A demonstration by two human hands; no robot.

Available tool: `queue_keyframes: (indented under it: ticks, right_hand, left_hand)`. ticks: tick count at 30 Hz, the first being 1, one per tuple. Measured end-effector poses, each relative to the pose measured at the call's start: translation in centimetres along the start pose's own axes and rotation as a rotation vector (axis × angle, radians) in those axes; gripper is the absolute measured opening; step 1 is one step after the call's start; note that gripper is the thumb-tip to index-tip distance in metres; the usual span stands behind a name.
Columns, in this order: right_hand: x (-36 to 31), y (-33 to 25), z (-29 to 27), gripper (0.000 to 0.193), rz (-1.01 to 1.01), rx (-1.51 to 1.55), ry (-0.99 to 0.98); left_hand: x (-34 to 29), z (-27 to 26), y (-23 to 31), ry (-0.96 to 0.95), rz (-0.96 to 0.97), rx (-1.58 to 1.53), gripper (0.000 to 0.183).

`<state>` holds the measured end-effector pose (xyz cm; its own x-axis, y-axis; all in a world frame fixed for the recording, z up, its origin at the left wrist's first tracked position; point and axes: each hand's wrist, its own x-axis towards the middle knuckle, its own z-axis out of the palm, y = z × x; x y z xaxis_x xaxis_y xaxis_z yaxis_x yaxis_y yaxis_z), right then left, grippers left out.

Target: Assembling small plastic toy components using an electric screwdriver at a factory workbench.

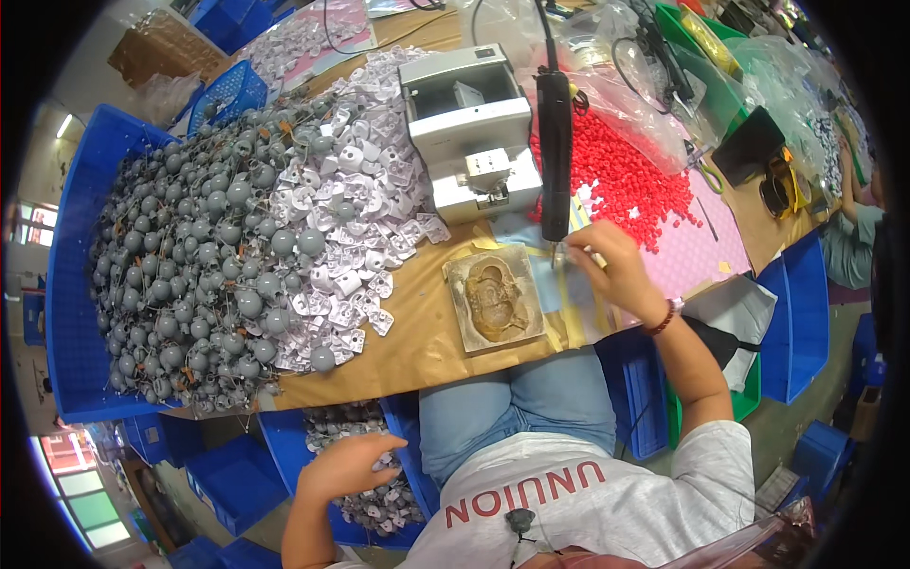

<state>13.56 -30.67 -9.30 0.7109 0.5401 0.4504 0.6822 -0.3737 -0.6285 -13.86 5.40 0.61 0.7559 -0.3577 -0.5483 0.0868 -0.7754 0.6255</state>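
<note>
My right hand (616, 270) is closed in a pinch beside the tip of a black electric screwdriver (554, 152), which hangs upright over the table. A small pale piece shows at its fingers, too small to name. Left of the screwdriver tip lies a square block (495, 296) with a rounded, brownish hollow; neither hand touches it. My left hand (355, 465) is below the table edge, over a blue bin (409, 436) of grey and white parts. Its index finger and thumb are apart, and nothing shows between them; the other fingers are partly hidden.
A large blue bin (81, 275) of grey ball-shaped parts stands at the left, beside a heap of white plastic parts (332, 275). Behind the block stands a grey-white machine (474, 133). Small red parts (616, 180) lie at the right, near scissors (709, 175). Another person (853, 242) sits far right.
</note>
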Motion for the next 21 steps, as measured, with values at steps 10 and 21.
queue_keyframes:
  ticks: [10, 21]
  right_hand:
    - [0.7, 4.1, -0.8, 0.015, -0.179, -0.573, -0.212]
    - [1.0, 2.7, -0.7, 0.018, 0.027, -0.101, -0.093]
  left_hand:
    - [19.1, -5.2, -0.2, 1.009, 0.213, 0.432, 0.033]
    - [19.0, -5.6, 2.2, 0.942, 0.256, 0.083, 0.03]
